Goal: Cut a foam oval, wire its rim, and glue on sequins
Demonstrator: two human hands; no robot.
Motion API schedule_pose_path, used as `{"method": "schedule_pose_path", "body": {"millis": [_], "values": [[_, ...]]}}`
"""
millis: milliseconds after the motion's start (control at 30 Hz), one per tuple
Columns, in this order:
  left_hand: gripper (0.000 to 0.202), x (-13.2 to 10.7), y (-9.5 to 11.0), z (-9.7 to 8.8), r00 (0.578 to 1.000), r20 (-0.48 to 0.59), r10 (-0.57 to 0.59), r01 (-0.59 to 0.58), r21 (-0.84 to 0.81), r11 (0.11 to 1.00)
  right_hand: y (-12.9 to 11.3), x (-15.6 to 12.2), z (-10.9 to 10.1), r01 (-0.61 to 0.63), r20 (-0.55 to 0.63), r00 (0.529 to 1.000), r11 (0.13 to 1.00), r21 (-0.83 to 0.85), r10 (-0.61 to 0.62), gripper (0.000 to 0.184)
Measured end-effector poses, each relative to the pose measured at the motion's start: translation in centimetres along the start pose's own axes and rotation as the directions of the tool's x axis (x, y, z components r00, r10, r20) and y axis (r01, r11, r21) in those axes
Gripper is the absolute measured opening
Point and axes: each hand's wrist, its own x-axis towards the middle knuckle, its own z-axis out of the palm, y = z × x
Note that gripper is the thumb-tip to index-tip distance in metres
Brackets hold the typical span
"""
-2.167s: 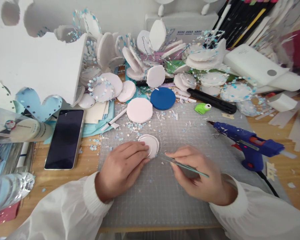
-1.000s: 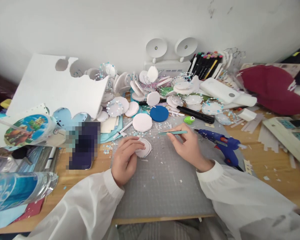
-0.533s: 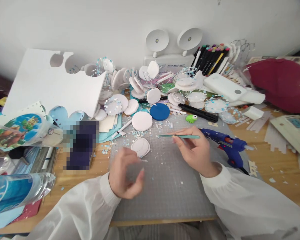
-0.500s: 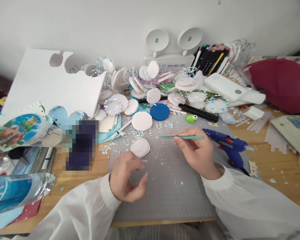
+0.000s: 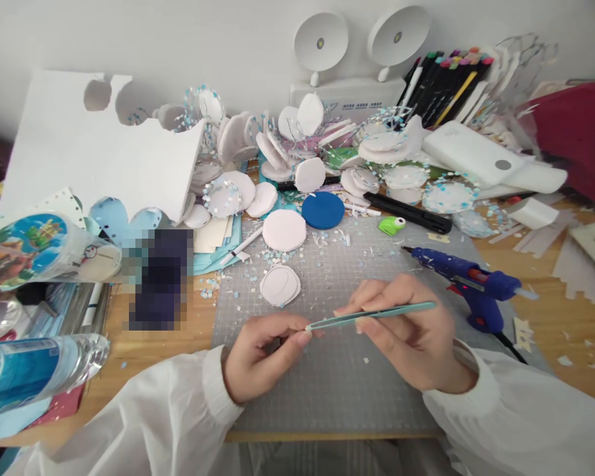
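Teal tweezers (image 5: 371, 315) are gripped by my right hand (image 5: 404, 330), with their tip pointing left. My left hand (image 5: 270, 350) has its thumb and forefinger pinched together right at that tip. Whatever lies between those fingertips is too small to make out. Both hands are above the grey cutting mat (image 5: 327, 390). Just beyond my left hand lies a white round disc (image 5: 280, 285) with smaller ovals on it. A thicker white disc (image 5: 284, 230) and a blue round lid (image 5: 322, 210) sit farther back.
A blue glue gun (image 5: 469, 277) rests on the right, its cord running toward me. A green craft punch (image 5: 391, 225) and a black cutter (image 5: 409, 213) lie behind. White discs with beaded wire pile along the wall. A water bottle (image 5: 24, 377) lies at left.
My left hand has closed from an open curl into a pinch. My right hand has brought the tweezers down toward me, to my left fingertips. The camera view has shifted slightly.
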Motion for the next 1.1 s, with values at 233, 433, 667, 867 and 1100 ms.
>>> {"method": "schedule_pose_path", "body": {"millis": [233,433,667,867,1100], "values": [[0.024,-0.1,-0.1,0.0,0.999,0.001,-0.04,0.04,-0.056,0.998,0.1,0.0,0.0,0.007,-0.03,1.0,0.999,0.053,-0.005,0.023],[0.023,0.0,-0.2,0.0,1.0,0.007,-0.013,0.013,-0.021,1.0,0.2,0.1,0.1,-0.013,-0.034,0.999,0.997,0.072,0.015,0.02],[0.024,0.0,-0.1,-0.1,0.999,0.033,-0.038,0.039,-0.009,0.999,0.2,0.1,0.2,-0.04,-0.038,0.998,0.995,0.094,0.044,0.018],[0.012,0.1,-0.1,-0.1,0.997,0.046,-0.056,0.063,-0.162,0.985,0.5,0.2,-0.4,-0.134,-0.111,0.981,0.969,0.205,0.159,0.012],[0.022,-0.1,-0.4,-0.5,0.985,0.15,-0.091,0.135,-0.318,0.938,0.4,1.0,-0.7,-0.191,-0.201,0.946,0.94,0.283,0.253,0.009]]}}
